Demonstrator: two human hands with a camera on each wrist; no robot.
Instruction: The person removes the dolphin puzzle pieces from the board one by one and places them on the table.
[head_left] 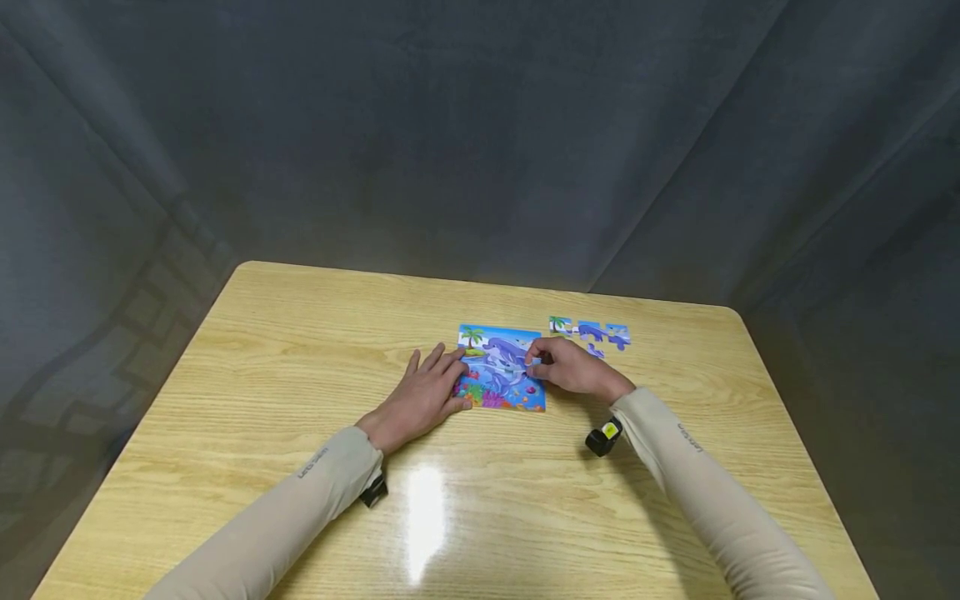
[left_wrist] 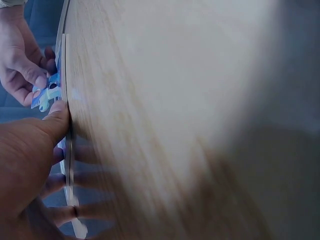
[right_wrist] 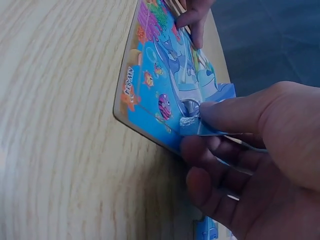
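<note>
A jigsaw board point(head_left: 487, 397) with dolphins, coral and a palm tree lies on the wooden table. My left hand point(head_left: 423, 398) rests at its left edge, fingers spread, with the thumb near the lower corner. Over the board's right side, my right hand point(head_left: 564, 365) pinches a blue jigsaw piece point(right_wrist: 192, 126) between thumb and fingertips. This piece is tilted above the picture in the right wrist view, its lower edge close over the board. The thumb and fingers hide part of it.
Several loose jigsaw pieces point(head_left: 592, 328) lie behind the right hand, some showing a dolphin and a palm tree. The table point(head_left: 300, 333) has rounded far corners, and a dark grey curtain point(head_left: 480, 142) hangs around it. A camera point(head_left: 602, 437) is strapped under the right wrist.
</note>
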